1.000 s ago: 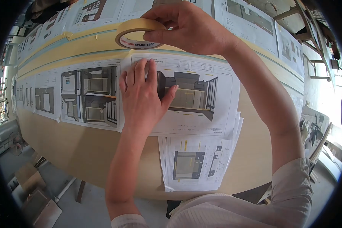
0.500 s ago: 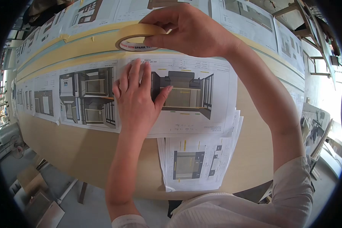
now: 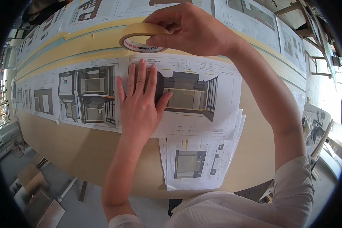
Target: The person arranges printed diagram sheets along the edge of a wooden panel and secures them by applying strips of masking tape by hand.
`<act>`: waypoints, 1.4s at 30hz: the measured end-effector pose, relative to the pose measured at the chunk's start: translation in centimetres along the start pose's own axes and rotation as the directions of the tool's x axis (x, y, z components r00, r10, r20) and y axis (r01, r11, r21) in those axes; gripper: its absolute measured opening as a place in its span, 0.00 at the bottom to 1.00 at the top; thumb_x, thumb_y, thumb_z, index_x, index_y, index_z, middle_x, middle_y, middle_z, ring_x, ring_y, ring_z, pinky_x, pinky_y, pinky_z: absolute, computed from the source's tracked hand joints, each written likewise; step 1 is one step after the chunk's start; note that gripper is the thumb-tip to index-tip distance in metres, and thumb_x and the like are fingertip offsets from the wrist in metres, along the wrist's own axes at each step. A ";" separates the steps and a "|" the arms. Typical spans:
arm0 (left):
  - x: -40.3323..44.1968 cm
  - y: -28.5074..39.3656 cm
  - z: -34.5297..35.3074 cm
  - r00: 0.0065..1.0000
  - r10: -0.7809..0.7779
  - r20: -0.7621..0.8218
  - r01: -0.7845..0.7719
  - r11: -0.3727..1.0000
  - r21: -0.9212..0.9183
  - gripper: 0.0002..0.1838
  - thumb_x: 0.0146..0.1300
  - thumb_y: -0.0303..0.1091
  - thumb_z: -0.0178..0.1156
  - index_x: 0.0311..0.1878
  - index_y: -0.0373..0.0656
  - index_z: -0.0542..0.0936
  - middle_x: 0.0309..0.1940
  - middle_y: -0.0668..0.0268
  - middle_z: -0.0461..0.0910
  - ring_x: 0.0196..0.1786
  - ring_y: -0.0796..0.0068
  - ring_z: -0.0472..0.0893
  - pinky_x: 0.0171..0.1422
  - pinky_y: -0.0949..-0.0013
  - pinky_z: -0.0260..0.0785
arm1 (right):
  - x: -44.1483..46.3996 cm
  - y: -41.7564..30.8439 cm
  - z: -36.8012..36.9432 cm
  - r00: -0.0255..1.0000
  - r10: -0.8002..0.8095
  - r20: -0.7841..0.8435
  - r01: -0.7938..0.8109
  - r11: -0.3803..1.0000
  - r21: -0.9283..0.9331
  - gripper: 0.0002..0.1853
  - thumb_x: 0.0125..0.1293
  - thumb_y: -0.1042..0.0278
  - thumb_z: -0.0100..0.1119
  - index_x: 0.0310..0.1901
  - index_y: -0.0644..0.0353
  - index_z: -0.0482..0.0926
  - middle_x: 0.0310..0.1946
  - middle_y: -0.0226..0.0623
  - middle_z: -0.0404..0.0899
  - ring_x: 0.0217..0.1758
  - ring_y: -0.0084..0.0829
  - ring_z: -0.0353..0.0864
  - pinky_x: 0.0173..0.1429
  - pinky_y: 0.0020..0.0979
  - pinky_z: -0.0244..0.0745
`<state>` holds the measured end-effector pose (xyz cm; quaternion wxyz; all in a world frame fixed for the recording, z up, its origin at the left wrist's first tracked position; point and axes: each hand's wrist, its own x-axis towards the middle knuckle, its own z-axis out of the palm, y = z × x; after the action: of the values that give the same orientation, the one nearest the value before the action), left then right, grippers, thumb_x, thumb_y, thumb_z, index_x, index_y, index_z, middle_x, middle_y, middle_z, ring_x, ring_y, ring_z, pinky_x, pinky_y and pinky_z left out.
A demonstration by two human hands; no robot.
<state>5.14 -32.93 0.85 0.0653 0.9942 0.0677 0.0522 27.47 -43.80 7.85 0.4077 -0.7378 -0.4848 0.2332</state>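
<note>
My right hand (image 3: 195,32) grips a roll of masking tape (image 3: 127,32), thumb inside the ring and fingers behind it, just above the far edge of a printed drawing sheet (image 3: 226,98). Red and dark lettering shows on the inside of the roll's core. My left hand (image 3: 138,102) lies flat on that sheet, fingers spread and pointing away from me. The sheet carries a rendering of a room interior, partly covered by this hand. Left of it lies another sheet (image 3: 89,127) with several cabinet pictures.
A stack of printed sheets (image 3: 171,182) lies near the front edge of the curved wooden table (image 3: 95,159). Yellow tape strips (image 3: 91,38) run between the rows of sheets. Boards (image 3: 38,205) and a fan (image 3: 17,146) are on the floor at left; a wooden frame (image 3: 311,32) stands at right.
My left hand has shifted slightly right, its fingers more spread, and the sheet under it has slid a little right. The tape roll has moved slightly right with my right hand.
</note>
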 end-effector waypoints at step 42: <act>-3.9 3.2 1.4 0.939 -0.248 -0.240 0.156 0.926 -0.345 0.25 0.73 0.33 0.64 0.67 0.27 0.78 0.76 0.39 0.69 0.79 0.33 0.66 0.82 0.37 0.58 | -0.2 0.6 0.7 0.999 -0.027 0.030 0.024 0.995 0.098 0.23 0.75 0.68 0.70 0.66 0.69 0.79 0.46 0.36 0.88 0.48 0.23 0.86 0.58 0.29 0.85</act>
<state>1.83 -36.78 -0.50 0.2207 0.9404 0.1698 0.1952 27.12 -43.83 6.95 0.4387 -0.7070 -0.4884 0.2630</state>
